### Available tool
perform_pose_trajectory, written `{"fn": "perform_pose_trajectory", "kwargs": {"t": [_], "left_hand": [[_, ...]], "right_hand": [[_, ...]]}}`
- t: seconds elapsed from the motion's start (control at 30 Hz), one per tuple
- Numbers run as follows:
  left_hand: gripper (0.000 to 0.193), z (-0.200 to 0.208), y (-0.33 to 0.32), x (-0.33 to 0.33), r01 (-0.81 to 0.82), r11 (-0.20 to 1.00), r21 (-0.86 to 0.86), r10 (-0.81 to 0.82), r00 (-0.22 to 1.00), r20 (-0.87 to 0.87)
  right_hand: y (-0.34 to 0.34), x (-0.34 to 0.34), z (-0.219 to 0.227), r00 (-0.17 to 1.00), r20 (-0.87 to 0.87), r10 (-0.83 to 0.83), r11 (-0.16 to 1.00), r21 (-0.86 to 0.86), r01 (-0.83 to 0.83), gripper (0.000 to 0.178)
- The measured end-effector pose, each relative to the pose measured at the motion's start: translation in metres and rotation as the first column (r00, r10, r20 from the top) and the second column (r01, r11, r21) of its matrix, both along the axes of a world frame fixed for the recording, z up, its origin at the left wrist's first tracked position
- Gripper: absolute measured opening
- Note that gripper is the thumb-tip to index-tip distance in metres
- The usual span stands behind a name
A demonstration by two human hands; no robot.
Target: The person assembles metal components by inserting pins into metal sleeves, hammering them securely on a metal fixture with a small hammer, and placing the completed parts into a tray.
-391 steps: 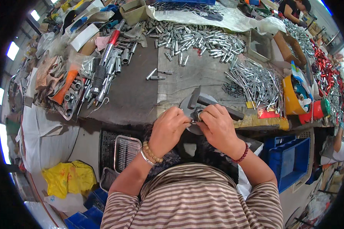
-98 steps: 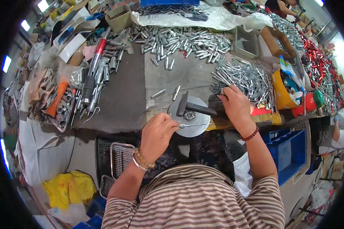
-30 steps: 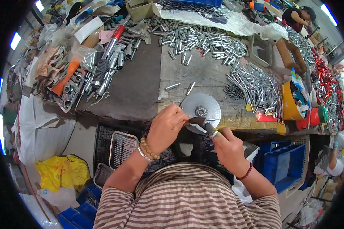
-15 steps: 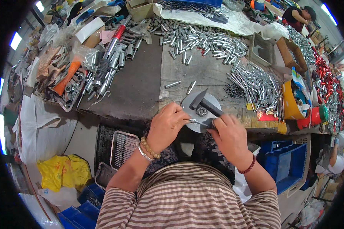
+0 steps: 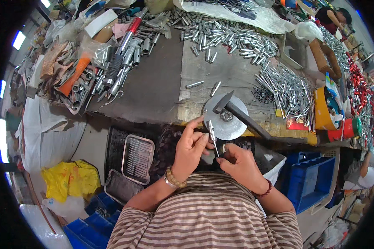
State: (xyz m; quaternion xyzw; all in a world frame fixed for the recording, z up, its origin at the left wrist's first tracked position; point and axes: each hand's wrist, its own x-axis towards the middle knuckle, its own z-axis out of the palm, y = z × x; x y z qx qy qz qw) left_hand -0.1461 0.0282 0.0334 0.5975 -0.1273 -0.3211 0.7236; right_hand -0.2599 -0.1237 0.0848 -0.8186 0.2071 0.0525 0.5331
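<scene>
A small silver metal tube (image 5: 210, 129) with a thin rod (image 5: 217, 150) below it stands tilted between my hands, at the bench's front edge. My left hand (image 5: 190, 151) has thumb and curled fingers against the tube's lower part, its index finger raised apart from them. The rod's lower end is pinched in my right hand (image 5: 242, 165), thumb against finger. Just beyond, a hammer (image 5: 248, 121) lies across a round grey metal disc (image 5: 233, 132), its handle reaching over the near right rim. A lumpy metal piece (image 5: 226, 116) sits at the disc's middle, next to the hammer head.
Two loose tubes (image 5: 194, 84) lie behind the disc, with a heap of tubes (image 5: 232, 39) farther back. Thin rods (image 5: 284, 87) are piled at right by a yellow container (image 5: 323, 108). Tools (image 5: 118, 62) crowd the left. Below are a wire-like tray (image 5: 138, 159) and blue crates (image 5: 309, 182).
Both hands have come down toward my body with the tube and rod, which now stand more upright. My right hand has left the hammer handle's end. The view has shifted slightly.
</scene>
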Motion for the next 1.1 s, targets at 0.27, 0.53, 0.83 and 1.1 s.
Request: {"fn": "perform_pose_trajectory", "kwargs": {"t": [0.27,0.53,0.83,1.1], "left_hand": [[0.055,0.007,0.020,-0.001,-0.181,0.979,-0.090,0.174,0.981,-0.086],[0.048,-0.075,0.149,0.037,-0.645,0.723,0.247,0.633,0.762,0.135],[0.042,-0.278,0.256,0.048,-0.728,0.482,0.487,0.855,0.512,-0.082],[0.036,-0.299,0.224,0.101,-0.691,0.361,0.626,0.863,0.502,0.057]], "right_hand": [[0.012,0.007,-0.003,0.998,0.054,0.036,0.986,0.158,-0.044,0.017],[-0.022,0.019,-0.017,0.954,0.173,-0.246,0.937,0.295,0.188,0.028],[-0.032,0.026,-0.028,0.935,0.179,-0.306,0.915,0.325,0.238,0.026],[-0.048,0.013,-0.053,0.885,0.238,-0.400,0.839,0.484,0.249,0.026]]}}
